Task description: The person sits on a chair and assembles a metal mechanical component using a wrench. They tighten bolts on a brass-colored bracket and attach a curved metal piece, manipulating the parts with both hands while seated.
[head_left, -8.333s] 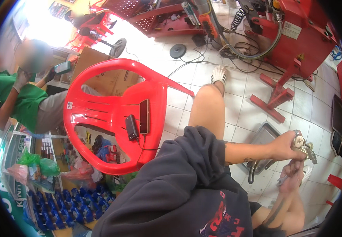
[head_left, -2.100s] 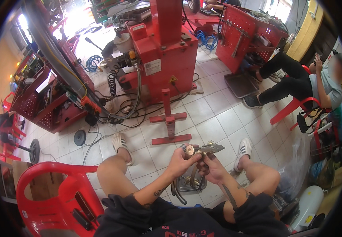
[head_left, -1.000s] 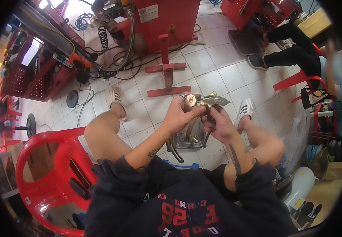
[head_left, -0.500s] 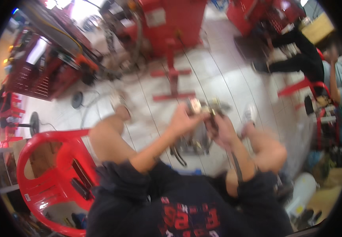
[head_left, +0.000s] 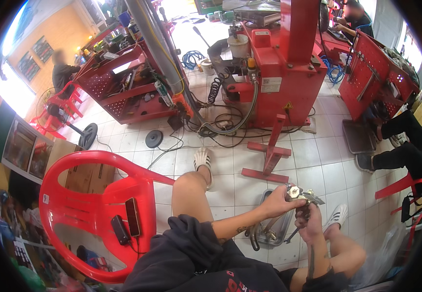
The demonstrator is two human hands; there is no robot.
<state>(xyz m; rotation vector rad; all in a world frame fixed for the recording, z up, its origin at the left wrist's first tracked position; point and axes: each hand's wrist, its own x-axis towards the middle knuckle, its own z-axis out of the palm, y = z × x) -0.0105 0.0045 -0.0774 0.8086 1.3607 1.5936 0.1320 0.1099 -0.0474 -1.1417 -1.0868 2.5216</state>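
Fingers [head_left: 293, 205] of our left hand [head_left: 277, 203] are clamped, in the head view, on a brass-and-grey metal part [head_left: 298, 192], and those of our right hand [head_left: 310, 226] are closed against its lower side (a slim dark tool [head_left: 291, 237] projects beneath; its full form we cannot tell). We find the part raised above the white tiled floor [head_left: 318, 177], appearing just right of a grey tray [head_left: 280, 225] bearing loose pieces. At our left we record a red chair [head_left: 54, 219], its seat carrying a phone [head_left: 132, 217] beside a black oblong device [head_left: 120, 229].
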